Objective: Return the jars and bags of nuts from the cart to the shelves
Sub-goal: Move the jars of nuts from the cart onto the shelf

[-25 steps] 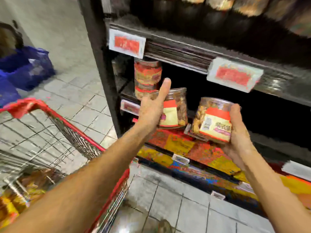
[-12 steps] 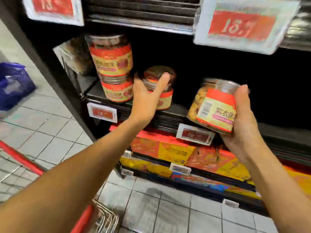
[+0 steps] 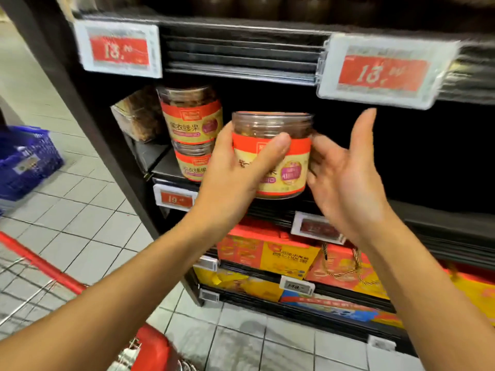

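Observation:
A clear plastic jar of nuts [image 3: 293, 171] with a red and cream label is upright just over the front edge of the dark middle shelf [image 3: 442, 218]. My left hand [image 3: 235, 170] grips its left side, thumb across the label. My right hand [image 3: 345, 178] is spread open, fingertips against the jar's right side. Two matching jars stand stacked to the left, the upper jar [image 3: 191, 120] on the lower jar [image 3: 191, 164]. The red rim of the cart [image 3: 48, 269] is at lower left; its contents are out of view.
A cardboard box [image 3: 136, 116] sits at the shelf's left end. The shelf to the right of the jar is dark. Price tags [image 3: 385, 73] hang above. Red and yellow gift boxes [image 3: 267, 253] fill lower shelves. A blue basket [image 3: 26, 159] stands on the tiled floor.
My right hand has let go of the jar it carried and now rests open against a jar that my left hand grips. The jar my left hand set on the shelf before is no longer visible.

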Available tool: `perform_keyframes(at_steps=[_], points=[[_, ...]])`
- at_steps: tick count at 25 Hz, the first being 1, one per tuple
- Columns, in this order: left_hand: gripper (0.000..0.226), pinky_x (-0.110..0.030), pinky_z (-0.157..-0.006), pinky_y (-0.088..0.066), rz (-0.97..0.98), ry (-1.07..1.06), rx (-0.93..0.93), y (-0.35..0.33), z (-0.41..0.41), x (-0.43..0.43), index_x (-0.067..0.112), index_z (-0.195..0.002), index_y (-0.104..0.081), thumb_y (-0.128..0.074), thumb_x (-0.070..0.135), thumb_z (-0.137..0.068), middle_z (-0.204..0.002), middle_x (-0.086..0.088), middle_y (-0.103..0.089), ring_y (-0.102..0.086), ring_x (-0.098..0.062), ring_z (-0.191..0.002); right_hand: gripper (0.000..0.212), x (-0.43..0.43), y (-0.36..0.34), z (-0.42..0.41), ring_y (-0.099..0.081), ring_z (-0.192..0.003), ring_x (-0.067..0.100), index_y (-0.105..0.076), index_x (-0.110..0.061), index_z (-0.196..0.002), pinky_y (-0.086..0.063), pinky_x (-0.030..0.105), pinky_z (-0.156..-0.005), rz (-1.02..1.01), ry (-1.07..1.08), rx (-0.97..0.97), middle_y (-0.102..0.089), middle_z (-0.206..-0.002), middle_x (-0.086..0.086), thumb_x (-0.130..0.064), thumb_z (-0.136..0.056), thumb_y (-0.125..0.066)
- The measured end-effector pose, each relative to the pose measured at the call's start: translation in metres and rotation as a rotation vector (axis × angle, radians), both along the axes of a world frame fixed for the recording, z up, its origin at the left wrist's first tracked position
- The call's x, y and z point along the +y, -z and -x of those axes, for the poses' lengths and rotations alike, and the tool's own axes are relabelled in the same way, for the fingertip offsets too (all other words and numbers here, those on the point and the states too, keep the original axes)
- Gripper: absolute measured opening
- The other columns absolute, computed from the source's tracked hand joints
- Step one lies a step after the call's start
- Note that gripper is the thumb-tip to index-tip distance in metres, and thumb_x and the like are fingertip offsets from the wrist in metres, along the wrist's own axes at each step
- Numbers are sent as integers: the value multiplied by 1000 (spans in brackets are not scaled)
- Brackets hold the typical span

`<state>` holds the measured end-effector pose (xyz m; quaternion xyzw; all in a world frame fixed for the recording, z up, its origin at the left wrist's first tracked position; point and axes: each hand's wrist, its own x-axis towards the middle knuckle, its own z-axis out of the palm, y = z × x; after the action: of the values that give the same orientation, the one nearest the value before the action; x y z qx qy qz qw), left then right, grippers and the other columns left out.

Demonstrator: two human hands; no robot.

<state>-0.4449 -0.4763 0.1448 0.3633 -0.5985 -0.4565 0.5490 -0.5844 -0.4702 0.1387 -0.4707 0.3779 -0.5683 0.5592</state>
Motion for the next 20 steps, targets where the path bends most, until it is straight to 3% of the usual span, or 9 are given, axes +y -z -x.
perform_keyframes(at_steps=[3,6,9,10,12,14,17,20], points=[[57,-18,-83,-51,77,-72,2,3,-4,-9,11,-127,-41,-64,34,-81,-113,1,-62,-63,-3,-100,59,4,6,4,-59,-115,7,-60,-24,-112,-41,33,-106,65,213,110,-64,-121,-5,-59,-83,-23],[53,-11,-85,-46,84,-92,-61,2,-1,-28,20,-123,-33,-59,40,-82,-117,9,-57,-57,8,-102,43,-7,3,1,-58,-115,1,-63,-26,-103,-42,25,-103,146,135,42,-68,-112,-14,-51,-87,-32],[59,-21,-98,-43,-23,-60,-161,2,-2,-51,25,-121,-35,-60,51,-74,-124,8,-56,-54,-1,-114,32,-30,-2,0,-60,-106,-6,-61,-26,-105,-46,10,-90,174,102,2,-68,-102,-21,-39,-94,-34],[59,-24,-100,-43,-56,-42,-180,3,-5,-58,26,-122,-38,-63,50,-74,-123,8,-58,-55,-3,-115,34,-36,2,0,-58,-104,-9,-58,-23,-114,-45,6,-87,155,94,40,-65,-105,-24,-37,-98,-32],[49,-15,-91,-47,-74,-11,-237,4,-13,-66,27,-118,-43,-66,47,-79,-110,17,-62,-59,9,-101,44,-43,15,2,-51,-110,-12,-44,-17,-135,-38,3,-88,112,98,170,-54,-121,-23,-36,-101,-25],[40,-9,-78,-48,-86,1,-248,8,-22,-67,30,-108,-49,-62,55,-79,-100,25,-60,-59,15,-90,50,-46,27,8,-44,-127,1,-37,-12,-141,-32,11,-99,54,146,200,-45,-140,-10,-38,-100,-24],[25,-21,-90,-39,-133,-29,-89,24,-32,-61,35,-94,-58,-46,55,-84,-102,21,-59,-54,5,-101,57,-45,33,11,-39,-133,11,-36,-6,-141,-30,21,-105,-41,133,135,-40,-148,5,-42,-99,-23],[26,-17,-99,-34,-115,24,-145,35,-31,-48,48,-114,-53,-34,48,-96,-110,36,-57,-47,18,-111,57,-49,33,6,-41,-132,11,-39,-6,-139,-31,19,-103,-60,129,119,-42,-146,6,-43,-99,-24]])
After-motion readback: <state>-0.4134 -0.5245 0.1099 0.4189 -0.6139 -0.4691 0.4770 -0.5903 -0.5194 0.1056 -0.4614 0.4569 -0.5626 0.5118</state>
